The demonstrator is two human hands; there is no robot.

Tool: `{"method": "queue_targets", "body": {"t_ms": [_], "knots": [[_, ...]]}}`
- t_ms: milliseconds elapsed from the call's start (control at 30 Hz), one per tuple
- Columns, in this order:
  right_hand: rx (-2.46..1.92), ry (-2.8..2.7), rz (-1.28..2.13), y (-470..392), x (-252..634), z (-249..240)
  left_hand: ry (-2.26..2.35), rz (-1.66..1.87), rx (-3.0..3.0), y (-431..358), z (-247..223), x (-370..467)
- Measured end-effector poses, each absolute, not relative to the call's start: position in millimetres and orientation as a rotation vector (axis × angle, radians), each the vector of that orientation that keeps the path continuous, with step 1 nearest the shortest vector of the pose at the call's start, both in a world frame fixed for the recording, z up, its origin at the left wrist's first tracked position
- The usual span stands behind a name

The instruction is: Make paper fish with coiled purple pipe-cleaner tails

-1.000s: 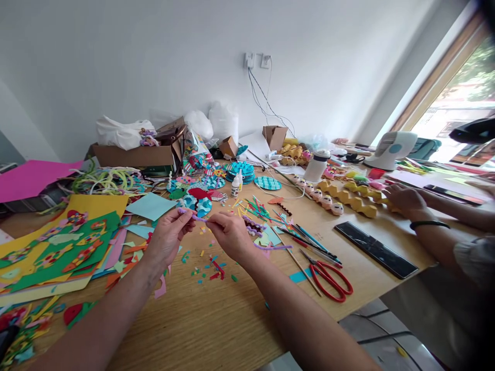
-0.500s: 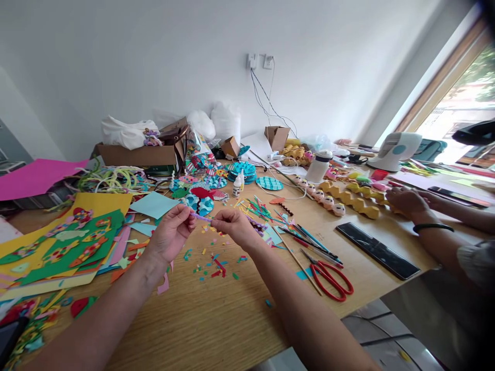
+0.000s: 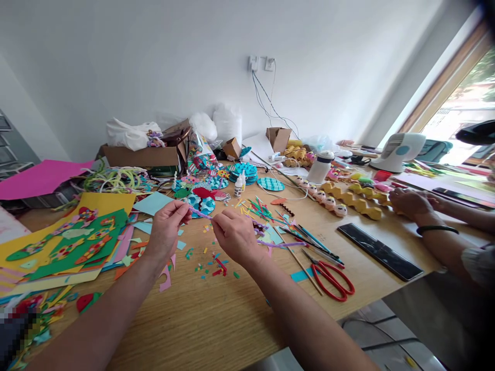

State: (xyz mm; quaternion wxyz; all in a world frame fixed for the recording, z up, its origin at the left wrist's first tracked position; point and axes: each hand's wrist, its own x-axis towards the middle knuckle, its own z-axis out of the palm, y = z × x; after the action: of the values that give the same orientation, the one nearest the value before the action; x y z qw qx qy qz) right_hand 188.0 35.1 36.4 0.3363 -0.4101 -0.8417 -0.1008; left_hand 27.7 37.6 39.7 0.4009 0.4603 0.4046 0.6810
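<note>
Centrally, the left hand (image 3: 170,226) and right hand (image 3: 234,234) pinch a fuzzy, thin purple pipe cleaner (image 3: 200,213) between them, left of the red-handled metal scissors (image 3: 330,278) on smooth wood.

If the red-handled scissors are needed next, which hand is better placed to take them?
Probably the right hand: the scissors lie on its side, farther from the left hand. But it pinches the purple stem, so it should let go first.
</note>
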Motion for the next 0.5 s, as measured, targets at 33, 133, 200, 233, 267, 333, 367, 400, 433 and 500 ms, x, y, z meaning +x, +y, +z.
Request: {"method": "queue_targets", "body": {"t_ms": [33, 133, 200, 233, 267, 333, 367, 400, 433, 500], "knots": [[-1.061, -2.198, -0.273, 34, 188, 37, 0.986, 1.713, 1.113, 36, 41, 28], [-1.024, -2.209, -0.298, 24, 190, 42, 0.854, 1.641, 0.894, 26, 49, 30], [-1.003, -2.202, -0.296, 13, 192, 46, 0.779, 1.589, 0.772, 14, 54, 33], [-0.998, -2.195, -0.287, 6, 194, 47, 0.75, 1.573, 0.738, 7, 56, 36], [-0.997, -2.186, -0.272, -1, 196, 49, 0.73, 1.569, 0.723, 0, 57, 38], [-1.017, -2.165, -0.217, -18, 201, 50, 0.734, 1.6, 0.755, -14, 56, 43], [-1.039, -2.153, -0.165, -26, 203, 50, 0.758, 1.631, 0.792, -20, 54, 46], [-1.066, -2.136, -0.091, -34, 205, 50, 0.793, 1.665, 0.835, -26, 50, 48], [-1.094, -2.112, 0.003, -41, 207, 49, 0.829, 1.691, 0.875, -32, 46, 51], [-1.129, -2.057, 0.228, -51, 207, 46, 0.875, 1.698, 0.928, -42, 39, 56]]}}
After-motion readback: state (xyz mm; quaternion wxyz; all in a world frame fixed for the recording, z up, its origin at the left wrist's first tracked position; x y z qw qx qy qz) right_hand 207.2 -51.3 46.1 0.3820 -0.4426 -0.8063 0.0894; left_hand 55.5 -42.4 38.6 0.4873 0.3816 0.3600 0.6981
